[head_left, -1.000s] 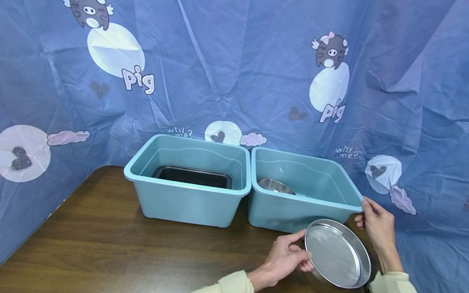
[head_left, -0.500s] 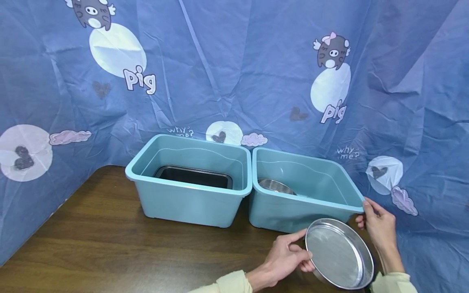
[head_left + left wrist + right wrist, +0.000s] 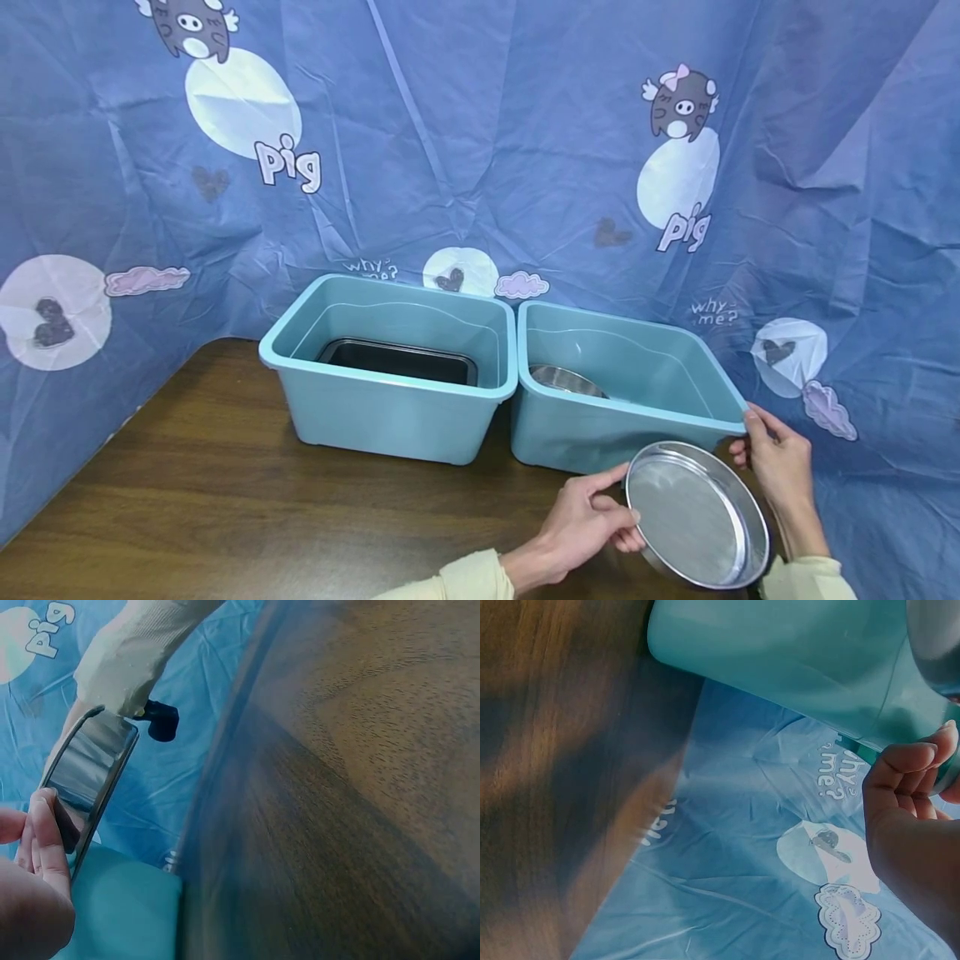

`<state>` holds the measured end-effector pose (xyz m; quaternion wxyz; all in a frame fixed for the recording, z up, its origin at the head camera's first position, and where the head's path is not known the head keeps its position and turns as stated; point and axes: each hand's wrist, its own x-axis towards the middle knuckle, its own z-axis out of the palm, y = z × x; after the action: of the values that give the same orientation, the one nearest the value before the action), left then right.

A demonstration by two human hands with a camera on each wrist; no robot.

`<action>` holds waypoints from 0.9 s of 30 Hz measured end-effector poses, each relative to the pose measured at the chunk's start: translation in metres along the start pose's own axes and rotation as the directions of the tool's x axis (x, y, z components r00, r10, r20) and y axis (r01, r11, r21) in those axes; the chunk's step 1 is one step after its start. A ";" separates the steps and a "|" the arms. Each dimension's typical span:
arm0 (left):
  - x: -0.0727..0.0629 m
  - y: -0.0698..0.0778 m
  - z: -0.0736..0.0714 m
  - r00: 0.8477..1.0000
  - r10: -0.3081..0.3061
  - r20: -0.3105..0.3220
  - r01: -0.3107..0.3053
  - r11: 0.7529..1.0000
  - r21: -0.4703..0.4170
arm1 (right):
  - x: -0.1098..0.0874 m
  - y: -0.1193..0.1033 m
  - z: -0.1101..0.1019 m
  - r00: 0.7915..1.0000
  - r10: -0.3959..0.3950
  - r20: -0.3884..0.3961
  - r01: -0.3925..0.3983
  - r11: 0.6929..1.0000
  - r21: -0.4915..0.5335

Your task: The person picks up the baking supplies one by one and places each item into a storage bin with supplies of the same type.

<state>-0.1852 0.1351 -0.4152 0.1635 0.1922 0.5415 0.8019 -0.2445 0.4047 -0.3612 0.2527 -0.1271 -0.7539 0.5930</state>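
Note:
A round silver cake pan (image 3: pixel 693 517) is tilted in front of the right-hand teal bin (image 3: pixel 630 429), its inside toward the head camera. My left hand (image 3: pixel 581 525) pinches the pan's left rim between thumb and fingers; the left wrist view shows the fingers against the pan's side (image 3: pixel 86 776). At the bin's front right corner, my right hand (image 3: pixel 776 458) grips the rim, and in the right wrist view its fingers curl at the bin's edge (image 3: pixel 911 772). Inside that bin, at its left end, lies another round metal pan (image 3: pixel 566 381), partly hidden by the front wall.
To the left, a second teal bin (image 3: pixel 386 417) stands against the first, holding a black rectangular pan (image 3: pixel 401 360). Both stand on a dark wooden table (image 3: pixel 262 517). A blue printed cloth (image 3: pixel 480 150) hangs behind and drops along the table's right side.
The cake pan has shifted very slightly up and to the right in the head view. Both hands keep their holds, and the bins stay in place.

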 end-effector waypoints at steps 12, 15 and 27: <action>0.000 0.006 0.001 0.999 0.025 0.020 -0.025 1.000 0.001 | 0.000 -0.001 -0.002 0.999 0.037 0.010 -0.037 0.999 -0.025; 0.000 0.008 0.001 0.999 0.029 0.026 -0.028 1.000 -0.005 | 0.000 0.000 -0.002 0.999 0.044 0.009 -0.044 0.999 -0.018; 0.001 0.015 0.000 0.998 0.038 0.045 -0.037 0.999 -0.027 | -0.001 0.000 -0.003 0.999 0.032 0.006 -0.031 0.996 -0.083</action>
<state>-0.1868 0.1301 -0.4009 0.1632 0.2181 0.5235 0.8073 -0.2420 0.4066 -0.3605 0.2351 -0.1471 -0.7766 0.5656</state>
